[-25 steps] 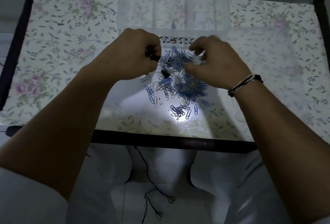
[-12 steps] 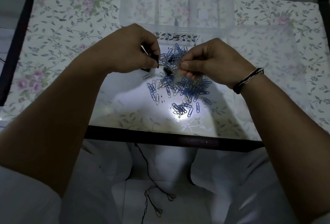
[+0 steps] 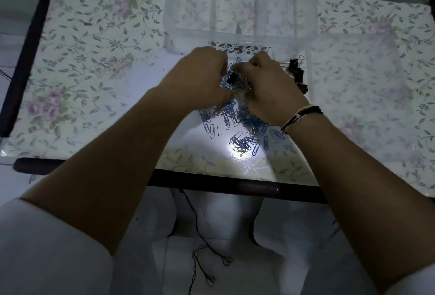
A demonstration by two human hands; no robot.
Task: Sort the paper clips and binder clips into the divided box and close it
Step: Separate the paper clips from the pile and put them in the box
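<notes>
Left hand (image 3: pixel 200 75) and right hand (image 3: pixel 270 85) both grip a paper clips (image 3: pixel 235 80) tangle between them.

A floral tablecloth (image 3: pixel 98 64) spreads under the fingers and out to both sides. A dark table edge (image 3: pixel 211 183) runs nearer the body than the fingertips. Below that, a thin black cord (image 3: pixel 200 243) loops over the white floor (image 3: pixel 235 278). A braided bracelet (image 3: pixel 300 115) sits behind the right fingers.

Blue paper clips (image 3: pixel 244 127) are lying heaped before the open clear divided box (image 3: pixel 240 5); black binder clips (image 3: pixel 297 74) are sitting just right.
</notes>
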